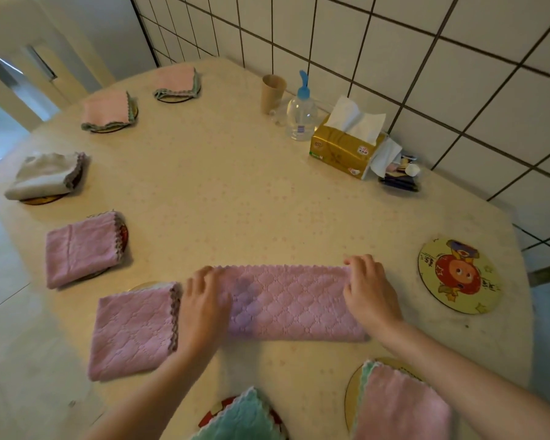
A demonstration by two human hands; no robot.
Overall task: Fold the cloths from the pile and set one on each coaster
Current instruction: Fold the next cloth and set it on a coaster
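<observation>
A pink quilted cloth (294, 301) lies folded into a long strip on the table in front of me. My left hand (204, 304) grips its left end and my right hand (367, 292) pinches its right end, both at the far edge. A bare round coaster (459, 276) with a cartoon picture sits at the right. Folded cloths rest on coasters around the table: a pink one (134, 330) beside my left hand, another pink (80, 247), a grey one (46, 174), two pink with green trim (107, 109) (178, 81), a green one (238, 419) and a pink-green one (397, 406) near me.
A paper cup (272, 92), a clear pump bottle (301, 112), a gold tissue box (343, 150) and a small tray of odds and ends (400, 176) stand along the tiled wall at the back right. A pale chair (19, 58) stands at the far left.
</observation>
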